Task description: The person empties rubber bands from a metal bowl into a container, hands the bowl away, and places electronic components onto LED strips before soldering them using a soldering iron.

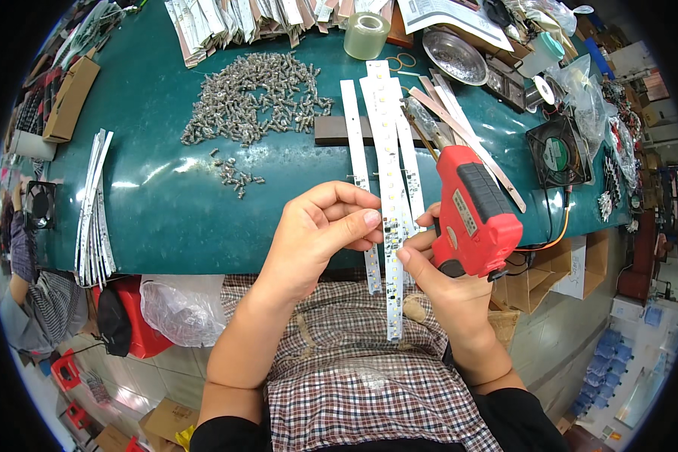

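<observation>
A long white LED strip board (393,286) stands lengthwise before me, its near end hanging past the table edge over my lap. My left hand (316,230) is closed at its left edge, thumb and curled fingers pinched there; the exact contact is partly hidden. My right hand (448,290) is wrapped round a red and black soldering gun (471,215), whose tip points away from me. The right thumb also touches the strip's right edge. Further white strip boards (352,124) lie beneath and beside it, some across a dark bar (331,130).
Beyond my left hand spreads a pile of small metal parts (248,98), with a smaller group (237,179) nearer. A tape roll (367,35), metal dish (456,56) and scissors (401,62) lie farther back. At right stands a fan (557,151); at left, bundled strips (93,211).
</observation>
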### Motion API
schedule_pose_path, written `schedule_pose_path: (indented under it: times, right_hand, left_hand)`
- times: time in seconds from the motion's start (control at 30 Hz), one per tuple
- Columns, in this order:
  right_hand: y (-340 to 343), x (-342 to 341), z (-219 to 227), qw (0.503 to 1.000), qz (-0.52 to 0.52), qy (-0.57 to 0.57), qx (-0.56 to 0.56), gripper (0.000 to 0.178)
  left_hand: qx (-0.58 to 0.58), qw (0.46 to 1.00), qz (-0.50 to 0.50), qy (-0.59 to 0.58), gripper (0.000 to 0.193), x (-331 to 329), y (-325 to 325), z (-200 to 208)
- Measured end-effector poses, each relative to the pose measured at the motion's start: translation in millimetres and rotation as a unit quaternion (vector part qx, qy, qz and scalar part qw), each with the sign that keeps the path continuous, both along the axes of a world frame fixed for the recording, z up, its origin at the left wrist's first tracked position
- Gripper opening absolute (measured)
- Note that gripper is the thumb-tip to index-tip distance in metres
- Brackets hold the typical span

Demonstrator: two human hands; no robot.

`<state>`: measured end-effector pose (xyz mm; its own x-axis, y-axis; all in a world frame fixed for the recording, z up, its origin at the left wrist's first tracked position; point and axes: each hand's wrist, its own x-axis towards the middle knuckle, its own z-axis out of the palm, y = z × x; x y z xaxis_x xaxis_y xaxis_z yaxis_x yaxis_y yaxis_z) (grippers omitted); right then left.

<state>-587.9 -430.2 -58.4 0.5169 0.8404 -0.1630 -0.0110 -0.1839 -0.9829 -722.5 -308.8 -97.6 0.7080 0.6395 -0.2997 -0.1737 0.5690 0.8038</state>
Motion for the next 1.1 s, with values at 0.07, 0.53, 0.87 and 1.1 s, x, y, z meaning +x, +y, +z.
schedule_pose_path:
  times: [0.07,0.53,0.87,1.1]
  right_hand:
    - [-0.3,0.1,0.3,1.0,0.002,0.0,-0.002,0.04]
    - [-4.7,-1.6,-11.6,0.997,0.02,-0.078,-0.019,0.046]
    - [-16.0,3.5,-6.6,0.991,0.007,-0.136,0.016,0.037]
    - [-31.4,4.2,2.5,0.998,-0.046,-0.037,0.026,0.036]
  left_hand:
    - [0.0,1.0,0.0,-0.004,0.021,0.1,-0.4,-1.1]
    - [0.119,0.987,0.08,0.067,0.015,6.5,-14.4,3.2]
    - [0.168,0.962,0.113,0.182,0.014,-5.2,22.9,-12.5]
    - [0.231,0.924,0.078,0.296,0.018,-3.8,40.0,-29.0]
